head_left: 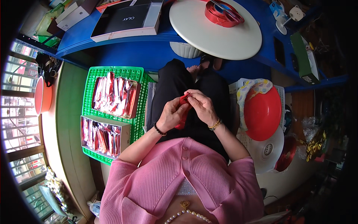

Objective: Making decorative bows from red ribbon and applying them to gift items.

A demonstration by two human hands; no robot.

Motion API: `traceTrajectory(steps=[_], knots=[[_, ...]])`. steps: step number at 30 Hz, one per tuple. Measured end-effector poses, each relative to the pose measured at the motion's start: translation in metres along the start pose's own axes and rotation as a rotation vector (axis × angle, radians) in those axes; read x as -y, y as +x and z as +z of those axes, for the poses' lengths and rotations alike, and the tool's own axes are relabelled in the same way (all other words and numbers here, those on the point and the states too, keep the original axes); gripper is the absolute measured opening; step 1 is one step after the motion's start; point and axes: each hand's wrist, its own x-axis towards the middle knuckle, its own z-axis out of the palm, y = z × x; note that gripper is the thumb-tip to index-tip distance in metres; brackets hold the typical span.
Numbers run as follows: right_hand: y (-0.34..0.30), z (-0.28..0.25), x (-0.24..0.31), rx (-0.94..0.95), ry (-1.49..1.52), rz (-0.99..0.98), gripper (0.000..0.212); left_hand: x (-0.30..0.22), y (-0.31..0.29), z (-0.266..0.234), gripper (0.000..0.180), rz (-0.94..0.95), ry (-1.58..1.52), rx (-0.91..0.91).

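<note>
Over my dark-trousered lap, both hands meet on a piece of red ribbon (182, 122). My left hand (170, 114) is closed around it, and its loose end hangs below the fingers. The fingertips of my right hand (203, 107) pinch the ribbon's upper end, which looks folded or knotted; the exact fold is partly hidden by the fingers. A large roll of red ribbon (218, 15) lies on the white round top (190, 28) ahead of me, with a scissors-like metal tool (222, 5) across it.
At my left, a green plastic crate (88, 89) bears two open boxes of red items in clear wrappers (112, 93). A red basin (263, 114) and white reels (267, 149) stand at right. The blue table (78, 41) holds a black box (128, 18) and a green box (304, 59).
</note>
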Motion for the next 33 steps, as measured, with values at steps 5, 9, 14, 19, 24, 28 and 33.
traceTrajectory(steps=[5,9,14,19,24,28,33], knots=[[-0.002,-0.006,0.005,0.045,0.114,0.125,0.021,-0.019,0.003,-0.002,0.024,-0.329,-0.451,0.171],[-0.002,-0.011,0.004,0.115,-0.022,0.110,0.021,-0.014,0.004,-0.003,0.022,-0.405,-0.610,0.222],[0.005,-0.013,0.023,0.101,-0.717,-0.382,0.039,0.000,-0.001,0.002,0.020,-0.365,-0.446,0.177],[0.018,-0.020,0.026,0.318,-0.874,-0.516,0.032,-0.001,0.000,-0.002,0.019,-0.322,-0.306,0.200],[0.020,-0.023,0.024,0.309,-0.856,-0.541,0.029,-0.006,0.000,-0.003,0.017,-0.377,-0.342,0.179],[0.018,-0.023,0.024,0.350,-0.854,-0.574,0.029,0.000,-0.007,-0.002,0.017,-0.401,-0.364,0.183],[0.016,-0.019,0.023,0.385,-0.849,-0.572,0.030,-0.004,-0.009,-0.002,0.018,-0.407,-0.349,0.189]])
